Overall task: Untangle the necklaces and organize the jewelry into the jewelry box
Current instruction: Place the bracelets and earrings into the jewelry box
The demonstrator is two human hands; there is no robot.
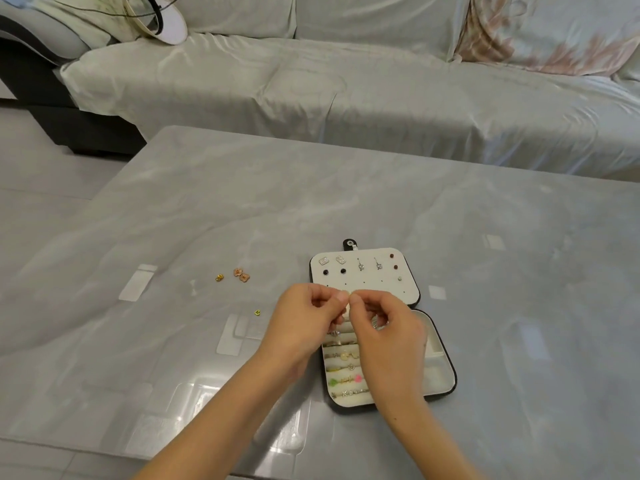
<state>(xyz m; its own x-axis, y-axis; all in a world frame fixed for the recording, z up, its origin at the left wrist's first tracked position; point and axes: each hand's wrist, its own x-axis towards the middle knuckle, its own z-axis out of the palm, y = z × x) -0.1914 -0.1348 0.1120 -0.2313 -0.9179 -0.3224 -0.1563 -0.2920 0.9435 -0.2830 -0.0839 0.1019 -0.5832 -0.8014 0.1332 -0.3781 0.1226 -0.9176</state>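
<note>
An open jewelry box (440, 368) lies on the grey table. Its upper lid panel (405, 292) holds several stud earrings, and rings sit in the padded rolls (341, 370) of the lower half. My left hand (304, 323) and my right hand (384, 330) meet above the hinge of the box. Both pinch a tiny pale earring (348, 306) between their fingertips; its exact shape is too small to tell. Loose on the table to the left lie two pink flower earrings (241, 274), a small gold piece (219, 277) and a gold heart piece (257, 311).
The glossy grey table (519, 271) has clear tape patches (138, 282) on its surface. A sofa under a pale cover (346, 81) stands behind the table. A patterned pillow (554, 32) lies at the back right. Grey floor shows at the left.
</note>
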